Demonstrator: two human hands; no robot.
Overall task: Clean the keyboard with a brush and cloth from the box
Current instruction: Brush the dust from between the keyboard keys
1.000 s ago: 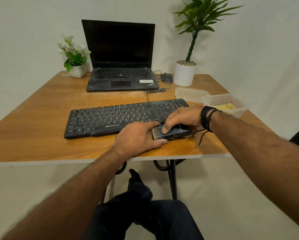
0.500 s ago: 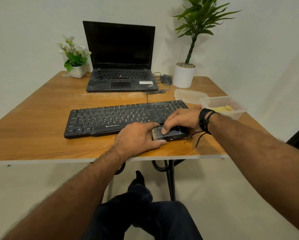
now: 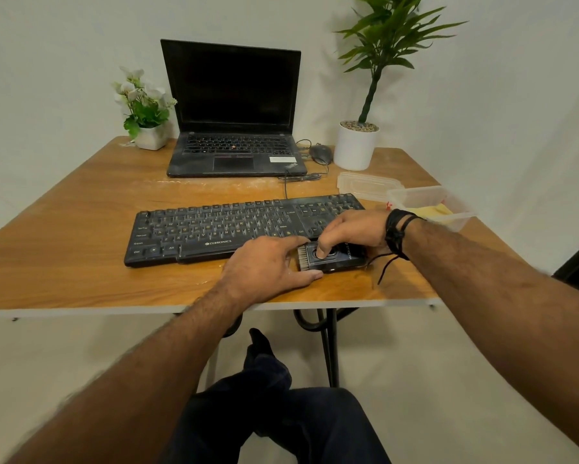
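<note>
A black keyboard (image 3: pixel 221 226) lies across the middle of the wooden table (image 3: pixel 80 249). Just in front of its right end lies a flat black brush (image 3: pixel 340 259) with pale bristles pointing left. My right hand (image 3: pixel 351 229) lies over the brush, fingers curled round it, one fingertip pressing its top. My left hand (image 3: pixel 268 267) rests on the table at the bristle end, its fingers and thumb to either side of the bristles. A clear plastic box (image 3: pixel 432 205) at the right edge holds a yellow cloth (image 3: pixel 430 211).
The box's clear lid (image 3: pixel 365 185) lies behind the keyboard's right end. At the back stand an open laptop (image 3: pixel 234 112), a mouse (image 3: pixel 321 154), a white-potted plant (image 3: pixel 356 145) and a small flower pot (image 3: pixel 149 135). My legs show under the table's front edge.
Both hands stay at the brush in much the same hold. The view has shifted slightly; nothing on the table has visibly moved.
</note>
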